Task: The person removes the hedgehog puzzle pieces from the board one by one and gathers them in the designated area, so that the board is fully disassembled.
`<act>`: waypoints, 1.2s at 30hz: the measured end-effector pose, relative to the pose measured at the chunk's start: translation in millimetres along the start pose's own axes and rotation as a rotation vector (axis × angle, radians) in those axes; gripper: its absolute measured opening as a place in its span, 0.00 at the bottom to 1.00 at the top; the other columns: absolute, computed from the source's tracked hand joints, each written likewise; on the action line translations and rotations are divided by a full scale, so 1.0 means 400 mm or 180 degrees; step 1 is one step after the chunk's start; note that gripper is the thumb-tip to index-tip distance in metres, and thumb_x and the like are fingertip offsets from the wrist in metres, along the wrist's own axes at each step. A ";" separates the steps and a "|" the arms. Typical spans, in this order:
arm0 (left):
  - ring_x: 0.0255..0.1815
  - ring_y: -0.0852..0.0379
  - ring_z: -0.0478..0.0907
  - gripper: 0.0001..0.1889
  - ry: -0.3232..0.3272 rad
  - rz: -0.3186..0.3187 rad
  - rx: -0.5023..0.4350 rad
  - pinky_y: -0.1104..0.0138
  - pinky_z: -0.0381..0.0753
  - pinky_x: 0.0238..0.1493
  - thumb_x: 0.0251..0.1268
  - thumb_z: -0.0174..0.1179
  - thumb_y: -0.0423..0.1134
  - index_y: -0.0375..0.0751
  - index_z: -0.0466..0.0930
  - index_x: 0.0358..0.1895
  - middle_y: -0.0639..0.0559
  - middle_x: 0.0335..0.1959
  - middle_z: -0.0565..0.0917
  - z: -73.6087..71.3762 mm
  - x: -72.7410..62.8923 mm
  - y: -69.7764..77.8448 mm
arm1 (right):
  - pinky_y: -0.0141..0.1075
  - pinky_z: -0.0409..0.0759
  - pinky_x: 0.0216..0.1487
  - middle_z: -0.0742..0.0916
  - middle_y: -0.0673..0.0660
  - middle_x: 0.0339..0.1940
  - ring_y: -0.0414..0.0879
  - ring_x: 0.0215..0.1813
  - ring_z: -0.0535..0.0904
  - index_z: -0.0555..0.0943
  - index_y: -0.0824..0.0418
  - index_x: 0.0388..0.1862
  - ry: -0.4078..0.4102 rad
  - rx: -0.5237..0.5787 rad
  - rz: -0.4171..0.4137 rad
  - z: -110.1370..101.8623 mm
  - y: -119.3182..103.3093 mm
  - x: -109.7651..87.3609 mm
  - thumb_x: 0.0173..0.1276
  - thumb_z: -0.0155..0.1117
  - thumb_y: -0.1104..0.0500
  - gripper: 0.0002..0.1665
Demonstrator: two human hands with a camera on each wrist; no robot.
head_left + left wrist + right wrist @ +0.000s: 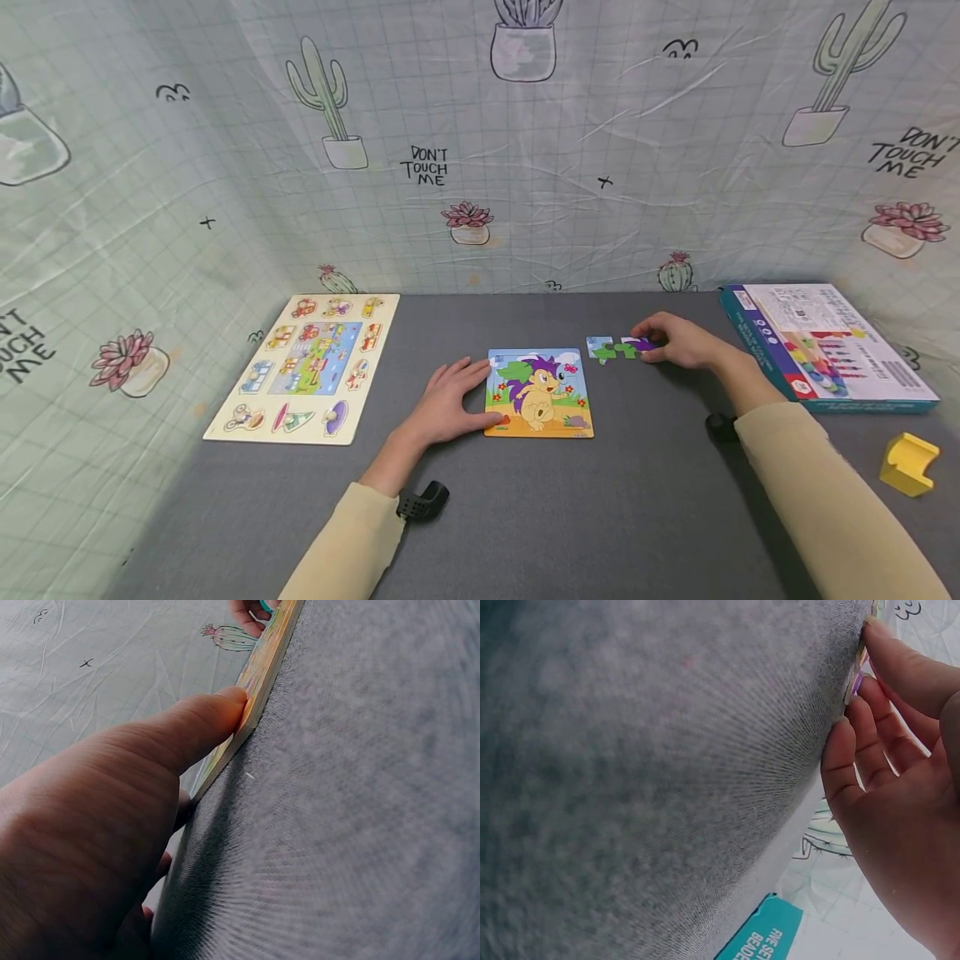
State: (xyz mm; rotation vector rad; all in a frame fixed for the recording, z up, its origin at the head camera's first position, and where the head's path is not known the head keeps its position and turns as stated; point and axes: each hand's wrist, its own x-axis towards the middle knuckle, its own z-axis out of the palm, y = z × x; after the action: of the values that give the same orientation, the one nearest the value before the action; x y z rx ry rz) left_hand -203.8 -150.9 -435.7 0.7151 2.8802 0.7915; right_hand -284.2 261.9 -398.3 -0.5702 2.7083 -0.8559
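Note:
A square hedgehog puzzle board [538,396] lies on the grey table. My left hand [450,402] rests at its left edge, fingers spread, with the thumb pressing the lower left corner; the left wrist view shows that thumb [206,724] on the board's edge. To the right of the board, a blue and green puzzle piece [600,348] lies beside a green and purple puzzle piece [634,347]. My right hand [678,340] pinches this second piece between thumb and fingers at its right end. In the right wrist view the fingers hide most of it.
A cream puzzle board [255,379] with vehicle and toy pictures lies on the left. At the back right is a teal and white box [855,342], with a yellow block [909,464] in front of it. A printed cloth [525,133] hangs behind the table.

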 end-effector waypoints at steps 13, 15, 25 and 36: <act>0.80 0.47 0.51 0.47 -0.0008 -0.0007 0.0023 0.47 0.42 0.77 0.59 0.68 0.63 0.43 0.64 0.77 0.51 0.77 0.65 0.002 0.000 -0.004 | 0.61 0.71 0.60 0.76 0.70 0.62 0.65 0.60 0.72 0.75 0.73 0.65 0.0131 0.0152 -0.0269 0.007 -0.080 0.007 0.69 0.70 0.60 0.30; 0.80 0.47 0.50 0.47 -0.0009 -0.0004 0.0023 0.47 0.42 0.77 0.59 0.68 0.63 0.43 0.64 0.77 0.51 0.77 0.65 0.002 0.001 -0.004 | 0.60 0.72 0.61 0.76 0.70 0.62 0.64 0.60 0.72 0.74 0.73 0.65 0.0141 0.0209 -0.0341 0.017 -0.097 0.011 0.69 0.70 0.60 0.30; 0.80 0.47 0.51 0.47 -0.0007 -0.0009 0.0021 0.48 0.42 0.77 0.58 0.69 0.63 0.43 0.64 0.77 0.51 0.77 0.65 0.001 0.004 -0.001 | 0.54 0.76 0.59 0.77 0.69 0.63 0.61 0.60 0.75 0.72 0.72 0.67 -0.0001 0.0521 -0.0457 0.091 -0.173 0.045 0.67 0.72 0.58 0.34; 0.80 0.47 0.51 0.47 -0.0008 -0.0031 -0.0008 0.47 0.43 0.77 0.59 0.68 0.63 0.43 0.64 0.77 0.51 0.77 0.65 0.003 0.003 -0.002 | 0.54 0.74 0.60 0.79 0.67 0.61 0.60 0.58 0.75 0.72 0.73 0.67 -0.0105 0.0705 -0.0411 0.154 -0.214 0.079 0.67 0.71 0.57 0.35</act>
State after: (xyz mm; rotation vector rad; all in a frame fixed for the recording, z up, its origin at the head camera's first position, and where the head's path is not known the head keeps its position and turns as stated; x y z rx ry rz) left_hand -204.7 -150.3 -437.1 0.7008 2.8779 0.7923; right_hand -266.4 153.4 -400.3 -0.7079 2.5242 -1.1502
